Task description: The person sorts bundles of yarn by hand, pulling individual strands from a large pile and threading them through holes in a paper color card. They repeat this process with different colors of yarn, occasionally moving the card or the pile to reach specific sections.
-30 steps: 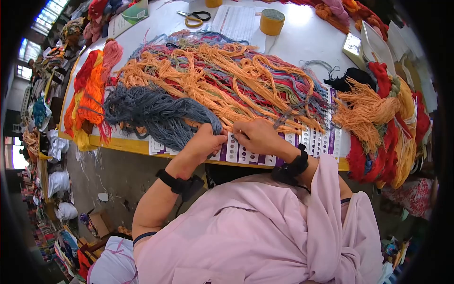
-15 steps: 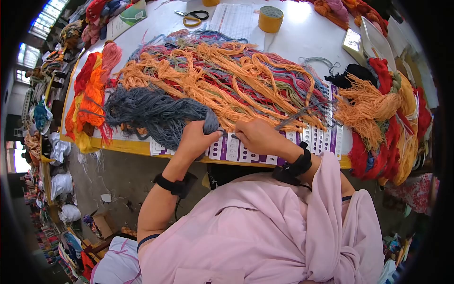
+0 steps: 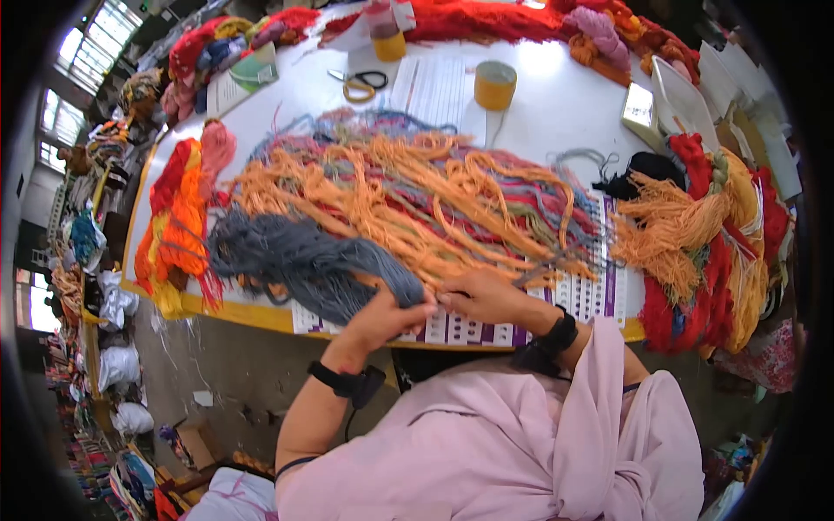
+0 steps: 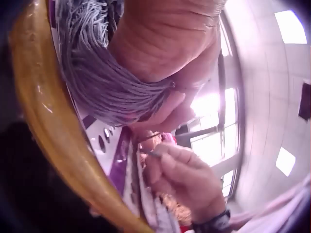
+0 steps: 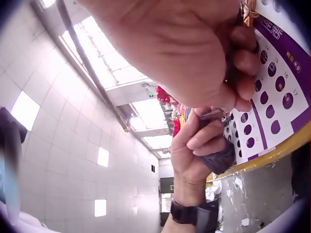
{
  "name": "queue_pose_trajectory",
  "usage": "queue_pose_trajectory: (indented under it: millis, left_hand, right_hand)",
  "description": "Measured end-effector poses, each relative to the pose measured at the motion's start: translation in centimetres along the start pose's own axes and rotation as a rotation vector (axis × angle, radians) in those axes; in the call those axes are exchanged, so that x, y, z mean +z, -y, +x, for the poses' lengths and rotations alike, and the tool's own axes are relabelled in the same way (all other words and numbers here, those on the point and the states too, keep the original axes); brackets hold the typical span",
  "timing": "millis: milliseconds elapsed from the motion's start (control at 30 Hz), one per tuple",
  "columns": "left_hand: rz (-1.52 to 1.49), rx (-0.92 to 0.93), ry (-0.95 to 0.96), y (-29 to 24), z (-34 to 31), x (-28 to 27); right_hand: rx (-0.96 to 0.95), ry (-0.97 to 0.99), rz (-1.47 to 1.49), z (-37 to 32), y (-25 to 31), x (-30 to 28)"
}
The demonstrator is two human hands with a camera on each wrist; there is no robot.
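Note:
A thick grey-blue skein of thread (image 3: 304,260) lies along the front left of the table, its looped end at my left hand (image 3: 387,319). The left fingers curl around that end, and the strands fan over the hand in the left wrist view. Close beside it, my right hand (image 3: 491,297) pinches a thin grey strand (image 4: 154,154) between thumb and forefinger. Fingertips of both hands almost meet at the skein's end. Under them lie white and purple cards with rows of holes (image 5: 282,92). Behind the hands spreads a wide layer of orange, red and grey threads (image 3: 391,200).
Red, orange and yellow skeins (image 3: 182,226) hang over the table's left end; more hang at the right (image 3: 686,252). Scissors (image 3: 359,85), a printed sheet (image 3: 427,91) and a yellow tape roll (image 3: 495,87) lie toward the back. Yellow edging (image 3: 239,318) runs along the table front.
The head view has tilted so the table sits lower in the picture. My hands, a little apart half a second ago, are now closer together at the skein's end.

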State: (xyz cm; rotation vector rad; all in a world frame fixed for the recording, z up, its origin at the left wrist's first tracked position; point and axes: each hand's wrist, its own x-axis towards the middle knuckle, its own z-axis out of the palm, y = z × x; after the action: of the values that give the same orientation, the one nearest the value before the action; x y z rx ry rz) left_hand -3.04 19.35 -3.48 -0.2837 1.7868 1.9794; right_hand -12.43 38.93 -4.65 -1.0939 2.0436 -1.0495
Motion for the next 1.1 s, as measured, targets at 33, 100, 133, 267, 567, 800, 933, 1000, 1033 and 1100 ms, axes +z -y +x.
queue_pose_trajectory:
  millis: [33,100,133,267,567,800,933,1000,1033,1100]
  left_hand:
    - [-0.007,0.000,0.037,0.6,0.6,-0.6]
    - [-0.098,-0.064,0.068,1.3,1.5,-2.2]
    - [-0.023,-0.113,-0.039,0.0,1.5,-3.3]
    - [-0.346,-0.022,-0.326,-7.2,0.2,-16.8]
    - [-0.092,0.410,-0.707,-16.0,-3.0,-16.0]
    - [-0.914,0.038,-0.061,1.6,3.6,-1.1]
    - [-0.872,0.096,-0.133,0.6,2.9,0.2]
    - [-0.780,0.126,-0.041,1.2,3.1,-0.4]
    - [-0.732,0.134,0.008,1.6,3.2,-0.6]
    - [-0.784,0.118,-0.017,2.0,2.8,-0.7]
  right_hand:
    - [0.034,0.013,-0.014,0.1,-0.2,0.2]
    - [0.057,0.024,-0.094,0.2,-0.5,0.8]
    - [0.047,0.021,-0.162,0.2,-0.5,1.1]
    - [0.101,0.084,-0.242,0.2,1.0,0.0]
    - [0.101,0.114,-0.242,0.6,0.3,0.4]
    - [0.024,-0.333,-0.051,0.0,-2.0,0.9]
    - [0.180,-0.284,0.453,0.9,-0.2,1.1]
    - [0.260,-0.217,0.780,2.0,1.3,1.5]
    - [0.172,-0.262,0.758,2.5,1.8,1.9]
    - [0.156,-0.267,0.705,3.0,0.1,3.1]
